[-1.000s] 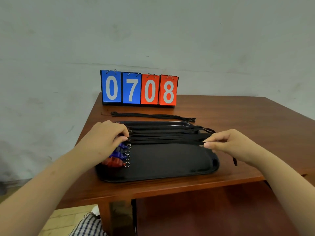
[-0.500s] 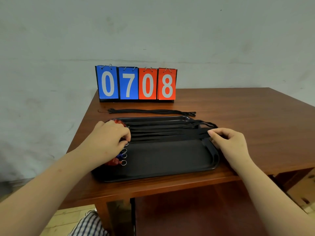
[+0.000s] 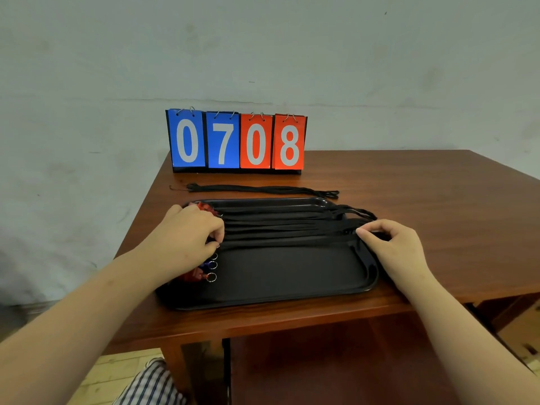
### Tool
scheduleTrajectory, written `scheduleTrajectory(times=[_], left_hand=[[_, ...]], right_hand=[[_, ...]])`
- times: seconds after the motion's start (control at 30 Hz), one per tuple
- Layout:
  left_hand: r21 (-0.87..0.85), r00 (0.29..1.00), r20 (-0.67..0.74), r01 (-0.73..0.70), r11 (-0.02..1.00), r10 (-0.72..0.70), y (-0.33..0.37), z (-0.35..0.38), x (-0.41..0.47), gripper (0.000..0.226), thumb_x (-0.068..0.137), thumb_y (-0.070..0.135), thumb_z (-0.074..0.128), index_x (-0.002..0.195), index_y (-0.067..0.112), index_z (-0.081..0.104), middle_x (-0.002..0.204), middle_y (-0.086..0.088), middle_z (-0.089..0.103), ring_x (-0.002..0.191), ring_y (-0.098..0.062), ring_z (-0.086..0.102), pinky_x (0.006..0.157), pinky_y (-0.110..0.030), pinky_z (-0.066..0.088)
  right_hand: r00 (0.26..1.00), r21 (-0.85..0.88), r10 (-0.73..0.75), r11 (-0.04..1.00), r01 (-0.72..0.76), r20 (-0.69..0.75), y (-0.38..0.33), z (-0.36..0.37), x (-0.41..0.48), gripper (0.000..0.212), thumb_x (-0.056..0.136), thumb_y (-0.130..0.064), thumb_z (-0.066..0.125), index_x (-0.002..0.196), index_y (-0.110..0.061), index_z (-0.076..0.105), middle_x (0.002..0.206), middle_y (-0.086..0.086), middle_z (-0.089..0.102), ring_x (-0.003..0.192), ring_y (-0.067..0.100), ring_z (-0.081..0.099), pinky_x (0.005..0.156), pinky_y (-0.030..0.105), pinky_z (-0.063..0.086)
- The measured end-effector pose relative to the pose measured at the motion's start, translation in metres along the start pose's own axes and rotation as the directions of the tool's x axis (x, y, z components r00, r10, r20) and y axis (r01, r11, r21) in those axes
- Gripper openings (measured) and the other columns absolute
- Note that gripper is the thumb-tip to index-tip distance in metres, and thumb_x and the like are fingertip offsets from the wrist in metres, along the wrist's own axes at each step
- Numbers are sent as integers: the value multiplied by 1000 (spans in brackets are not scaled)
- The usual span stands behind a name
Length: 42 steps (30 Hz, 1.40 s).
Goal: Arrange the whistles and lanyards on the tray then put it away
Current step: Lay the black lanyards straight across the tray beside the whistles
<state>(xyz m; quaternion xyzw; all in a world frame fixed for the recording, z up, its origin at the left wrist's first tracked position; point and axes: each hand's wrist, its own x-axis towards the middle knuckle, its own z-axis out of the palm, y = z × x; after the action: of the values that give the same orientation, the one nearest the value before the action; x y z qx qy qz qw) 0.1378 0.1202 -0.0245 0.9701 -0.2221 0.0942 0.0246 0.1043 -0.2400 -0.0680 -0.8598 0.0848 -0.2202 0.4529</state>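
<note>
A black tray [image 3: 292, 285] lies on the wooden table near its front edge. Several black lanyards [image 3: 286, 229] stretch side by side across the tray's far half. Red and blue whistles [image 3: 201, 273] with key rings line its left end, mostly hidden under my left hand [image 3: 190, 241], whose fingertips pinch a ring at a lanyard's left end. My right hand [image 3: 391, 247] pinches the lanyards' right ends at the tray's right rim. A loose bundle of black lanyards [image 3: 263, 190] lies on the table behind the tray.
A flip scoreboard [image 3: 236, 141] reading 0708 stands at the table's back left, against a pale wall. The table's left edge [image 3: 137, 229] runs close to the tray. A checked cloth [image 3: 152, 384] shows below the table front.
My right hand has lowered from above the tray's right end to its rim, laying the lanyard ends down. My left hand stays on the whistles. The camera has shifted a little.
</note>
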Motion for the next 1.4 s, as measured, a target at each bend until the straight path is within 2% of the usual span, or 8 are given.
scheduleTrajectory(times=[0.2, 0.33, 0.47, 0.7, 1.0, 1.17, 1.4], left_hand=[[39, 1000, -13, -15, 999, 16, 1, 0, 5, 11, 93, 32, 58, 85, 39, 55, 89, 18, 56, 99, -6, 46, 91, -31, 30], [56, 1000, -15, -21, 998, 21, 4, 3, 4, 9, 92, 30, 58, 88, 37, 59, 91, 18, 57, 100, -8, 48, 87, -29, 28], [74, 1000, -4, -19, 997, 19, 6, 2, 5, 9, 93, 30, 57, 91, 38, 59, 98, 17, 60, 105, -9, 49, 91, -31, 32], [103, 999, 6, -51, 993, 50, 11, -1, 6, 9, 93, 31, 55, 89, 39, 58, 98, 17, 58, 104, -9, 49, 92, -31, 33], [94, 998, -57, -8, 996, 13, 15, -9, 8, 11, 94, 32, 56, 87, 40, 54, 96, 18, 57, 99, -6, 44, 92, -32, 27], [43, 997, -82, -7, 999, 11, 13, -9, 10, 11, 93, 31, 59, 85, 39, 57, 94, 17, 58, 97, -4, 44, 89, -31, 24], [-100, 996, -86, -12, 995, 4, 5, -14, 10, 11, 92, 28, 62, 86, 37, 60, 94, 17, 60, 100, -6, 47, 98, -36, 27]], right_hand=[[1000, -13, -19, 1000, 19, -20, 2, 1, 1, 7, 86, -28, 74, 79, -26, 74, 84, -13, 73, 90, 5, 66, 84, 33, 53], [999, -55, -38, 998, 36, -27, 2, 1, 3, 8, 86, -29, 73, 79, -27, 73, 83, -15, 71, 88, 3, 65, 75, 25, 48], [997, -111, -74, 991, 70, -34, 3, 2, 1, 8, 87, -29, 72, 80, -27, 71, 83, -16, 70, 85, -1, 63, 69, 18, 44], [995, -118, -77, 991, 70, -62, 3, 2, 0, 9, 87, -31, 72, 79, -28, 69, 84, -15, 70, 88, 3, 64, 77, 27, 50], [979, -176, -187, 970, 170, -87, 1, 2, -1, 10, 85, -27, 75, 77, -27, 68, 85, -12, 61, 88, 14, 59, 80, 34, 52], [969, -190, -224, 961, 202, -107, 0, 1, -2, 10, 88, -29, 71, 79, -26, 69, 86, -14, 59, 91, 14, 56, 86, 45, 50], [958, -274, -279, 929, 250, -69, -5, 1, -4, 7, 88, -30, 69, 81, -29, 68, 89, -14, 60, 93, 12, 53, 91, 51, 45]])
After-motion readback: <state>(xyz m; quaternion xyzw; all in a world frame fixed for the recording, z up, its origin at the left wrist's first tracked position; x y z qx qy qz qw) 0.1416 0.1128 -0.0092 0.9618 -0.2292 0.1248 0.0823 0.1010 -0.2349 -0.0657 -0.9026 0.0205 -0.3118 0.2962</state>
